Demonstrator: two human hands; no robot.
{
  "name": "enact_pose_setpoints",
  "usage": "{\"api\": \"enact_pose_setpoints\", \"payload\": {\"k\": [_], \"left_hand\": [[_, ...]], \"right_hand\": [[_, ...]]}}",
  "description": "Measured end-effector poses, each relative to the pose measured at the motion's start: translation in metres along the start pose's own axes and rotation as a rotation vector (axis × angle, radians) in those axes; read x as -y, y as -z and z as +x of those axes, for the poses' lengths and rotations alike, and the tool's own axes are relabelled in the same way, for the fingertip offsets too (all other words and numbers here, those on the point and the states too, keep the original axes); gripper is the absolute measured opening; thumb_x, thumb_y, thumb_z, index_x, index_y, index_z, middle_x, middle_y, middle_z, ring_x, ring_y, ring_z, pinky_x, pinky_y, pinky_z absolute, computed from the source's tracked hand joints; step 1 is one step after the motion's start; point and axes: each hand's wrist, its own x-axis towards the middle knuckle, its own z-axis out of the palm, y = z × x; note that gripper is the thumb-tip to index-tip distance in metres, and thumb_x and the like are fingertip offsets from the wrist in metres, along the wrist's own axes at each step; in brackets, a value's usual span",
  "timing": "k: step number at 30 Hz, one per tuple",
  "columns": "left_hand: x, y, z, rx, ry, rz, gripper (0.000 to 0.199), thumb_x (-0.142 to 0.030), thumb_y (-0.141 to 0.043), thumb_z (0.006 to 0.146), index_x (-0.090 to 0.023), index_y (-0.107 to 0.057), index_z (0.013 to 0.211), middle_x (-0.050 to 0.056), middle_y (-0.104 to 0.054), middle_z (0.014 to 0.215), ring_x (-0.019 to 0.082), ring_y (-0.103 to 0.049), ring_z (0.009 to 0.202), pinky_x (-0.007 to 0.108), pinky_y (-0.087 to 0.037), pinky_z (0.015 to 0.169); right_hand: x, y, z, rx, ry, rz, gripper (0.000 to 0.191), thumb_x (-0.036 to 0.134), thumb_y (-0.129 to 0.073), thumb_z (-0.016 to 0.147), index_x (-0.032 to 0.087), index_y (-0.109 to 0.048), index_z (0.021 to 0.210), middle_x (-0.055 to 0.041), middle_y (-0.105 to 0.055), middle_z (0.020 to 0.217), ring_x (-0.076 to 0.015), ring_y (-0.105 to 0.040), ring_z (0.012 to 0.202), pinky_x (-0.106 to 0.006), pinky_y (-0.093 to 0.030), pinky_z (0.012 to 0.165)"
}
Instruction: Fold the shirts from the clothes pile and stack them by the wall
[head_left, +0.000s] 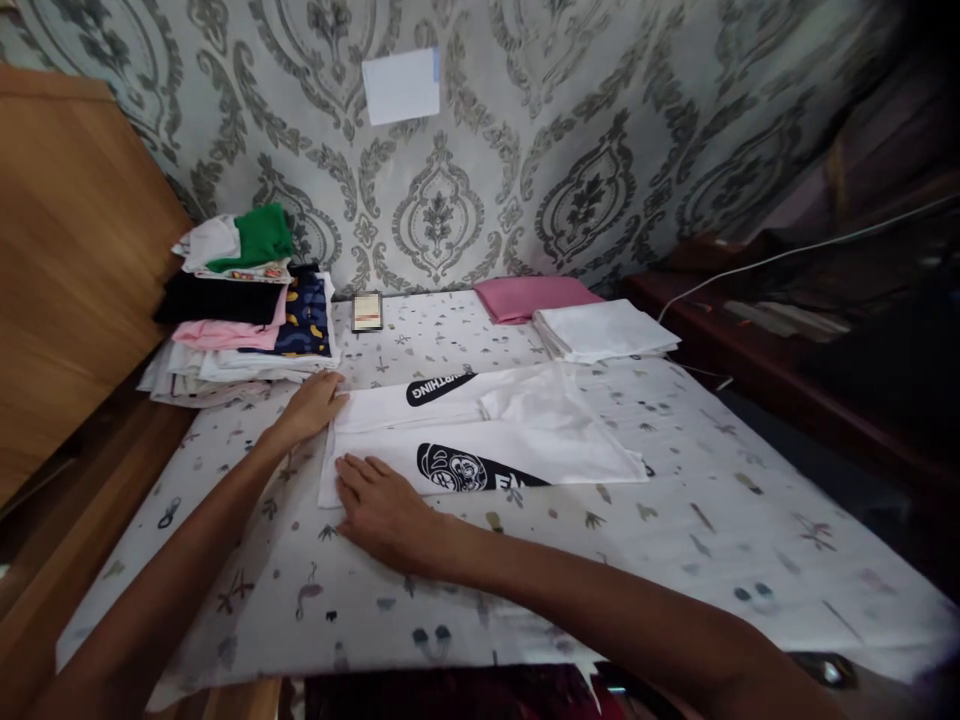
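A white T-shirt (540, 425) with black printed patches lies lengthwise across the patterned bedsheet, its sides turned in toward the middle. My left hand (309, 405) rests at the shirt's far left corner, fingers stretched out and touching the edge. Nearer to me, my right hand (386, 515) lies flat with fingers spread on the near left corner, pressing the cloth. Neither hand lifts any fabric. Part of the near left edge is hidden under the right hand.
Left of the shirt stands a stack of folded clothes (300, 315). A phone-like card (367, 312) lies at the back. Folded white cloth (607, 330) and a pink cloth (525, 298) sit at the back right. A wooden panel (67, 250) rises at left; a cable (787, 262) hangs right.
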Motion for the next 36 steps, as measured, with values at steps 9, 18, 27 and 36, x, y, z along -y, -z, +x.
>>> {"api": "enact_pose_setpoints", "payload": {"k": [9, 18, 27, 36], "left_hand": [[0.001, 0.015, 0.011, 0.06, 0.091, -0.175, 0.015, -0.034, -0.057, 0.062, -0.022, -0.047, 0.064, -0.005, -0.049, 0.059, 0.016, -0.049, 0.061, 0.027, -0.036, 0.058], [-0.066, 0.054, 0.023, 0.177, 0.108, -0.738, 0.045, -0.038, -0.069, 0.06, -0.022, -0.063, 0.101, -0.007, -0.05, 0.061, 0.011, -0.049, 0.052, 0.02, -0.035, 0.045], [-0.158, -0.004, 0.077, 0.454, 0.145, -0.778, 0.037, -0.043, -0.079, 0.06, -0.013, -0.065, 0.078, 0.004, -0.066, 0.069, 0.013, -0.062, 0.061, 0.022, -0.043, 0.05], [-0.161, -0.033, 0.08, 0.449, 0.111, -0.653, 0.029, -0.03, -0.076, 0.064, -0.016, -0.065, 0.086, -0.001, -0.064, 0.064, 0.012, -0.06, 0.057, 0.02, -0.04, 0.049]], "right_hand": [[0.015, 0.025, 0.024, 0.122, -0.105, -0.034, 0.022, 0.003, -0.052, 0.085, 0.006, -0.062, 0.104, -0.0188, -0.067, 0.097, -0.0275, -0.062, 0.091, -0.035, -0.052, 0.063], [-0.013, 0.05, -0.021, -0.249, -0.693, 0.581, 0.016, 0.012, -0.052, 0.08, 0.021, -0.062, 0.089, -0.0005, -0.07, 0.08, -0.0176, -0.066, 0.074, -0.028, -0.049, 0.069], [-0.048, 0.061, -0.109, -0.349, -1.125, 1.495, 0.021, 0.007, -0.052, 0.075, 0.016, -0.057, 0.093, -0.0018, -0.069, 0.073, -0.0164, -0.072, 0.064, -0.021, -0.053, 0.051], [-0.059, 0.06, -0.118, -0.354, -1.136, 1.706, 0.006, 0.014, -0.051, 0.091, 0.012, -0.056, 0.094, -0.006, -0.069, 0.075, -0.0153, -0.071, 0.055, -0.019, -0.054, 0.047]]}}
